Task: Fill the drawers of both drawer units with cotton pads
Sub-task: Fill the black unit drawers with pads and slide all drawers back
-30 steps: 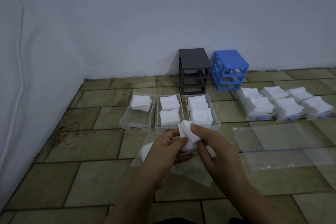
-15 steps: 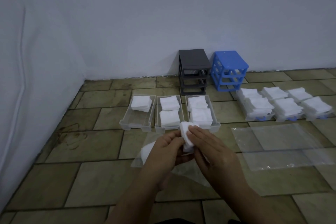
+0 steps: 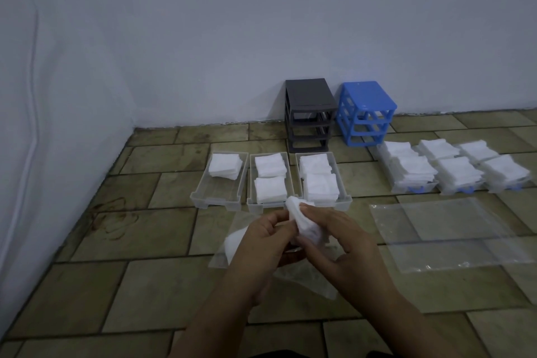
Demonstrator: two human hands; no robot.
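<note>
Left clear drawer (image 3: 219, 183): on the tiled floor (image 3: 122, 285); one stack of cotton pads at its far end, near half bare.
Middle clear drawer (image 3: 270, 180): two stacks of pads, one far and one near; just beside the left drawer.
Right clear drawer (image 3: 321, 179): two stacks, far and near; fuller than the left one.
Blue-handled drawers (image 3: 453, 168): three in a row at far right, each heaped with pads above the rim.
Grey drawer unit (image 3: 309, 115): against the wall, slots open, no drawers in it.
Blue drawer unit (image 3: 366, 113): just right of the grey one, likewise without drawers.
Held pads (image 3: 302, 219): a small white wad, above the floor just near the middle and right clear drawers.
Left hand (image 3: 261, 244): fingers curled onto the wad's left side, pinching it.
Right hand (image 3: 343, 244): thumb and fingers gripping the wad from the right; the hands meet on it.
Open plastic bag (image 3: 232, 250): below the hands, a few pads showing at its left.
Flat clear bag (image 3: 444, 232): on the floor at right, near the blue-handled drawers.
</note>
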